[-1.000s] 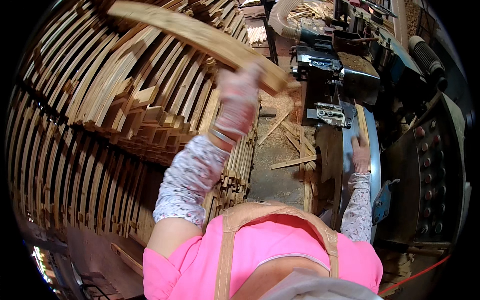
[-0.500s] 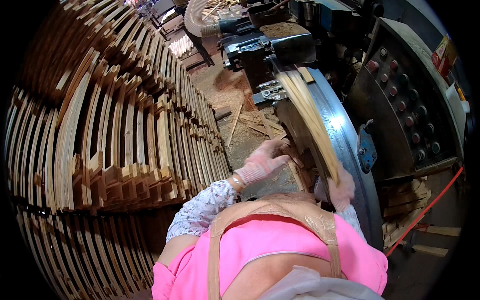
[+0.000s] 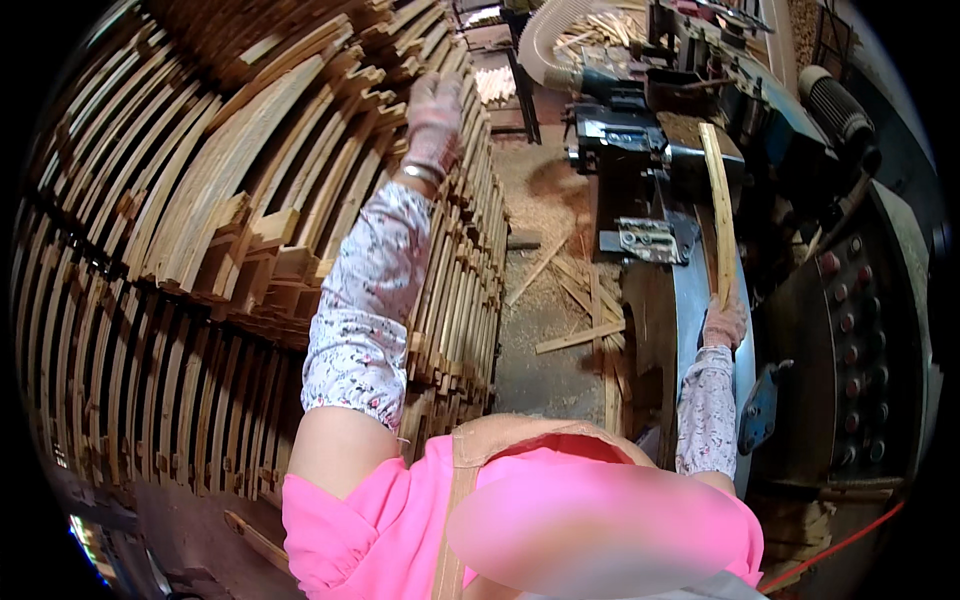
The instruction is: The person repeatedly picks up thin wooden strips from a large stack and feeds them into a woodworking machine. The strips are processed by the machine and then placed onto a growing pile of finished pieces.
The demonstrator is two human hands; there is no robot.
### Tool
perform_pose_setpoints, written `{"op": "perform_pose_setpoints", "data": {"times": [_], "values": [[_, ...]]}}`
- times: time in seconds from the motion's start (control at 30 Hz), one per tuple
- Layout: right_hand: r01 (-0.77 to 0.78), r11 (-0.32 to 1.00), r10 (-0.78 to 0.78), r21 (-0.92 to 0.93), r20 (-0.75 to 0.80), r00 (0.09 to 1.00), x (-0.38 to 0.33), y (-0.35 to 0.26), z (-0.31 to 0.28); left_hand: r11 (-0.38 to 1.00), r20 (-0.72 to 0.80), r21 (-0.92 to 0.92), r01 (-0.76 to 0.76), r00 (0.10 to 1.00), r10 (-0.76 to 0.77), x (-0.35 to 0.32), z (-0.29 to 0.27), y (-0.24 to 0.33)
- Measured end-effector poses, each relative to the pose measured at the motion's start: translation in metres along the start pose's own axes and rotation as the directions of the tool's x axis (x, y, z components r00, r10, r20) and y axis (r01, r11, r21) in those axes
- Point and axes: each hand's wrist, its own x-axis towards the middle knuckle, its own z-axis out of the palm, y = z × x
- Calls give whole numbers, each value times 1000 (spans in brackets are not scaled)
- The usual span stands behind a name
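My left hand (image 3: 433, 125), in a pinkish work glove, reaches forward over the tall stack of wooden strips (image 3: 300, 190) on my left. Its fingers stretch out on the stack's edge, and their tips are hard to make out among the strip ends. My right hand (image 3: 724, 325), also gloved, is closed round the near end of a long pale wooden strip (image 3: 718, 200). That strip points away from me, above the metal bed of a woodworking machine (image 3: 690, 300).
A control panel (image 3: 850, 340) with rows of buttons stands at the right. A metal clamp block (image 3: 648, 240) sits at the machine's left edge. Offcuts (image 3: 582, 335) and sawdust lie on the floor between stack and machine. A ribbed hose (image 3: 545, 45) runs at the back.
My left hand has gone from beside the machine forward and left onto the stack. My right hand has moved forward with the strip. The view has swung left.
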Motion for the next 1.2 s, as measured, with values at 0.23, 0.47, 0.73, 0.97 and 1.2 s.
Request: {"op": "perform_pose_setpoints", "data": {"times": [0.23, 0.47, 0.73, 0.97, 1.2], "values": [[151, 981, -144, 124, -63, 988, -132, 66, -39, 822, -223, -547, 159, 919, -326, 92, -69, 80], [30, 990, -24, -134, 45, 999, -302, 169, -128, 719, -192, -655, 233, 869, -457, 139, -89, 93], [285, 957, -289, -47, -141, 947, -147, 93, -56, 690, -271, -721, 65, 890, -367, 127, -62, 92], [45, 912, -130, 407, 184, 974, -4, -3, -28, 700, -57, -684, 204, 942, -330, -71, 37, 140], [360, 57, -792, 931, -178, 585, -79, -218, -218, 904, 235, -307, 297, 944, -230, -221, 65, 25]]}}
